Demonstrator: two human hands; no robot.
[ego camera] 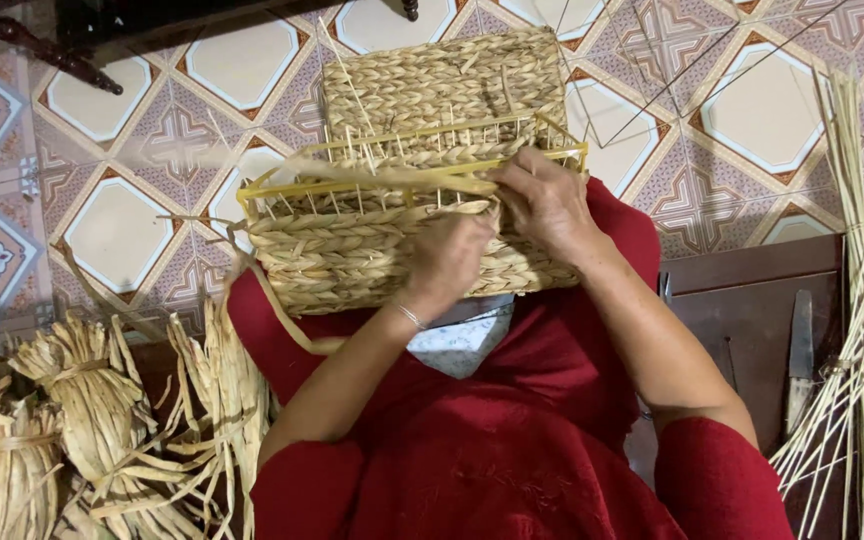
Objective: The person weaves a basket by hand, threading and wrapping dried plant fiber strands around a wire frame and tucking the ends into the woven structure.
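A half-woven basket (402, 150) lies on the person's lap, over the red skirt (512, 440). Its long axis runs left to right across the picture, slightly tilted, with the right end a little higher. The open side, with the yellow frame (392, 170) and the thin upright sticks, sits in the middle; one woven wall points away toward the tiled floor (122, 230), the other toward the person.

The left hand (447, 255) is closed, the fingers curled together and pressing on the near woven wall, just under the frame. It seems to pinch a flat strand (392, 180) that goes out to the left along the frame. A thin bracelet (410, 316) is on this wrist.

The right hand (547, 200) rests on the top edge of the same wall, touching the frame at the right side. Its fingers are bent and close together, gripping the weave; I cannot tell if a strand is between them.

Bundles of dry fibre (82, 400) lie at the left, long thin reeds (862, 330) at the right, beside a knife (800, 350) on a dark board.
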